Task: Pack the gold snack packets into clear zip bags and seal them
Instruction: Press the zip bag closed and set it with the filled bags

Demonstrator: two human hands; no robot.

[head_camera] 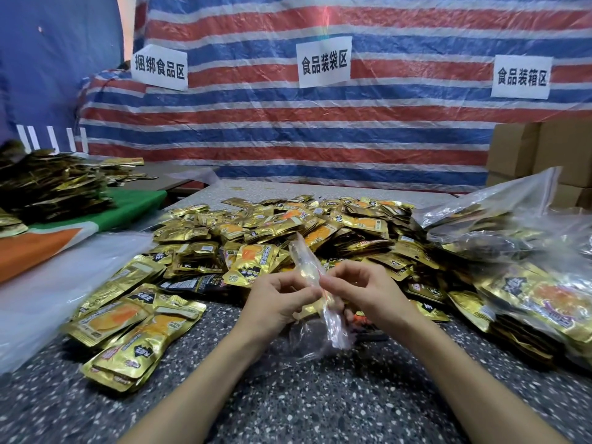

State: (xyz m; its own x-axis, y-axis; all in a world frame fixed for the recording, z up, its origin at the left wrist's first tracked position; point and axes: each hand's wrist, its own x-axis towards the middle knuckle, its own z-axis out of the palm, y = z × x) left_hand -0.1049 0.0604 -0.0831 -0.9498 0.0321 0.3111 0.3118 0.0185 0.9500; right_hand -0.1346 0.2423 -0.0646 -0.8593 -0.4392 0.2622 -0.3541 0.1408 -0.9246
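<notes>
Over the dark speckled stone tabletop, the person's left hand and right hand sit close together, each pinching the edge of a thin, crumpled clear plastic zip bag with a red zip line, held just in front of a broad heap of loose glossy gold foil snack packets. The bag looks limp and unfilled, so it seems only at the opening stage. Stuffed clear bags of packets lie at the right, yet the heap suggests much packing is left.
</notes>
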